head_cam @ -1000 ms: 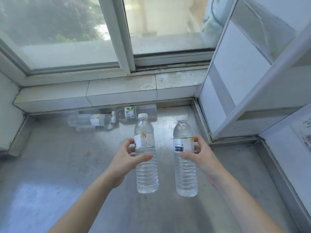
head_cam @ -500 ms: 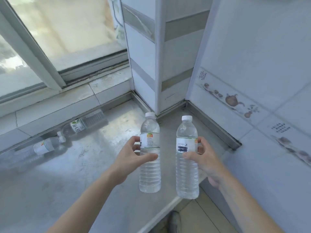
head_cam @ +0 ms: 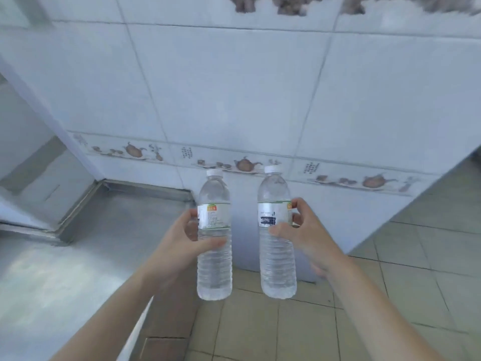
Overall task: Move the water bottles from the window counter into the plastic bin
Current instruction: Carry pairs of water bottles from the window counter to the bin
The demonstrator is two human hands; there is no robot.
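Note:
I hold two clear water bottles upright in front of me, side by side and apart. My left hand (head_cam: 182,241) grips the left bottle (head_cam: 214,267) around its label, thumb across the front. My right hand (head_cam: 303,231) grips the right bottle (head_cam: 278,267) at its white label. Both bottles have white caps and hang in the air beyond the counter's edge, over the tiled floor. The plastic bin is not in view.
The steel counter (head_cam: 78,256) fills the lower left, its front edge running down toward the bottom. A tiled wall (head_cam: 247,100) with a teapot border stands straight ahead. Beige floor tiles (head_cam: 390,295) spread to the lower right, past the wall's corner.
My view has swung right, away from the window; the bottles lying on the counter have left the frame. Both held bottles now hang past the counter edge, over the floor.

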